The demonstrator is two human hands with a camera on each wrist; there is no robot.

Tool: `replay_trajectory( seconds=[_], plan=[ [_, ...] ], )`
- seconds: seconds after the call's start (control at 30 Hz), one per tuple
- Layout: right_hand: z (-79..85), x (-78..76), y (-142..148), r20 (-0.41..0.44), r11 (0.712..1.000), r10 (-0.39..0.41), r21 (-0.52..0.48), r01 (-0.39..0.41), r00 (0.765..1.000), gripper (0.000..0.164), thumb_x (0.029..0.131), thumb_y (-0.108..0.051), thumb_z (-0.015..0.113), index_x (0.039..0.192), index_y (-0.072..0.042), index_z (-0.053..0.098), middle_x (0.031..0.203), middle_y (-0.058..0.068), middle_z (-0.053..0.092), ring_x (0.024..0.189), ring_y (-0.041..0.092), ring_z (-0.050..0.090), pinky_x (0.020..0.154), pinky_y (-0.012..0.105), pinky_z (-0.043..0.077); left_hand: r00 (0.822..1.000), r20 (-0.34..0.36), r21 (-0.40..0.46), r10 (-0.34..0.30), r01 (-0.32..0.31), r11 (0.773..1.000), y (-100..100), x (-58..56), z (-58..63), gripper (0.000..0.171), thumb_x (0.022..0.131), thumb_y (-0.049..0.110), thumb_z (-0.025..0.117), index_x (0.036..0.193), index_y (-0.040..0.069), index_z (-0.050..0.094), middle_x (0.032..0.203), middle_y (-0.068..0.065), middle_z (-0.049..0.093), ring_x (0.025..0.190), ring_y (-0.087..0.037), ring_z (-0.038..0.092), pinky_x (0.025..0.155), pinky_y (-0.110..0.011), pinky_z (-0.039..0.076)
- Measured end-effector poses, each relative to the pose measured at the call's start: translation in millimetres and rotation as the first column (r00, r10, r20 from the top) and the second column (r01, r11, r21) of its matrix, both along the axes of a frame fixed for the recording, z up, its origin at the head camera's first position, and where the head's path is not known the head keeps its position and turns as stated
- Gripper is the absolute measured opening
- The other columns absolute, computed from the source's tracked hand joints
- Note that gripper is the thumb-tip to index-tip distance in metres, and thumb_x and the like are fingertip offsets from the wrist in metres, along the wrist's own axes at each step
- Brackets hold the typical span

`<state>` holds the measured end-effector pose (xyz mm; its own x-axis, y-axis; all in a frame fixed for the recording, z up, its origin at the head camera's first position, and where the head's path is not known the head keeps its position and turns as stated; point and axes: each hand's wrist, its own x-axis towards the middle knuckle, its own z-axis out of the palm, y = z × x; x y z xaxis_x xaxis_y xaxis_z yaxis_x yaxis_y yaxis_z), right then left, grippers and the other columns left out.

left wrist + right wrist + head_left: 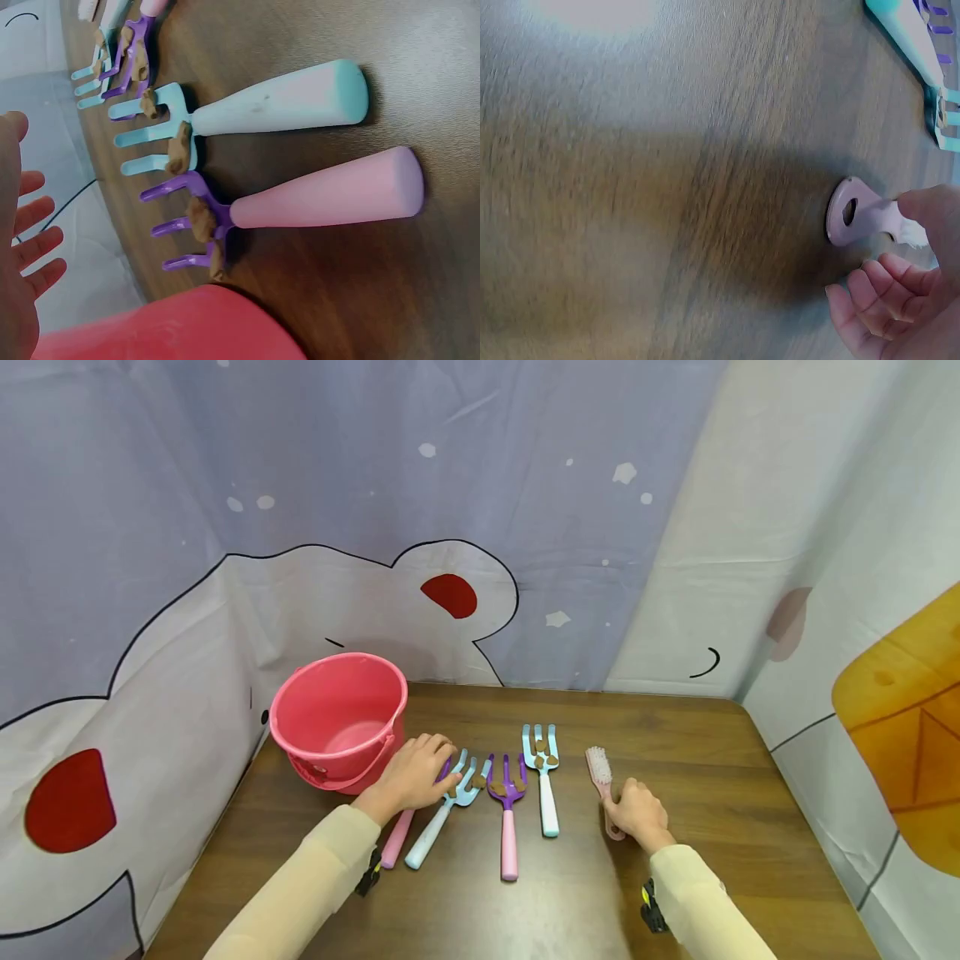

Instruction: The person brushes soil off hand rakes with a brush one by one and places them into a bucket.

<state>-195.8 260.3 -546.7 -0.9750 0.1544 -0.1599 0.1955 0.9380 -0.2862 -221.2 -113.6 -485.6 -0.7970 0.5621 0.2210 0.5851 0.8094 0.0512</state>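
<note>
we hold our left arm point(300, 881) and right arm point(701, 893) forward, well apart; our left hand point(408, 777) has its fingers relaxed and slightly spread; our right hand point(641, 814) curves its fingers loosely, the thumb apart from them

The brush point(604, 792) is pink with white bristles point(598, 766), two garden forks point(508, 807) are purple with pink handles, two other forks point(545, 781) light blue with whitish handles tipped teal, the clumps point(201, 219) brown, the bucket point(337, 697) coral pink, the tabletop point(727, 793) wood-grained brown, and the curtain point(570, 518) lavender and white with black outlines.
</note>
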Motion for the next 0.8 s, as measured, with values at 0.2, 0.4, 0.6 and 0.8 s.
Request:
replay_trajectory(
  seconds=[0.2,0.4,0.6,0.8],
  plan=[
    [-3.6,1.2,-5.9,0.006,1.000,-0.008,0.016,0.008,1.000,0.044,0.076,-0.039,0.057,0.087,0.003,0.048,0.083,0.018,0.052,0.067,0.031,0.053,0.052,0.043,0.041,1.000,-0.020,0.036,-0.014,0.015,0.999,-2.9,4.4,-9.5,0.041,0.080,0.042,0.054,0.106,0.010,0.056,0.109,-0.005,0.051,0.100,-0.023,0.048,0.085,-0.038,0.038],
    [-4.3,3.5,-11.3,-0.010,1.000,-0.023,0.015,0.023,1.000,0.042,0.076,-0.035,0.059,0.086,0.004,0.048,0.080,0.018,0.053,0.070,0.037,0.056,0.051,0.044,0.042,0.999,-0.034,0.040,-0.032,0.033,0.999,-6.1,9.5,-17.9,0.041,0.080,0.041,0.055,0.106,0.009,0.057,0.107,-0.005,0.053,0.097,-0.022,0.049,0.083,-0.038,0.039],
    [-3.8,5.0,-11.2,-0.025,1.000,-0.029,0.010,0.030,0.999,0.039,0.076,-0.031,0.059,0.084,0.006,0.048,0.077,0.018,0.052,0.067,0.036,0.055,0.050,0.044,0.042,1.000,0.008,0.027,-0.019,0.019,0.999,-12.1,15.1,-24.4,0.042,0.080,0.042,0.055,0.106,0.010,0.058,0.106,-0.007,0.052,0.095,-0.023,0.049,0.083,-0.038,0.038],
    [-2.1,5.8,-10.5,0.011,0.998,-0.056,-0.024,0.056,0.998,0.036,0.076,-0.029,0.057,0.082,0.005,0.049,0.073,0.017,0.052,0.060,0.029,0.052,0.046,0.039,0.040,0.999,0.051,-0.006,0.018,-0.018,1.000,-18.4,18.6,-30.5,0.041,0.079,0.042,0.054,0.107,0.012,0.056,0.108,-0.006,0.051,0.097,-0.022,0.047,0.084,-0.037,0.037]
  ],
)
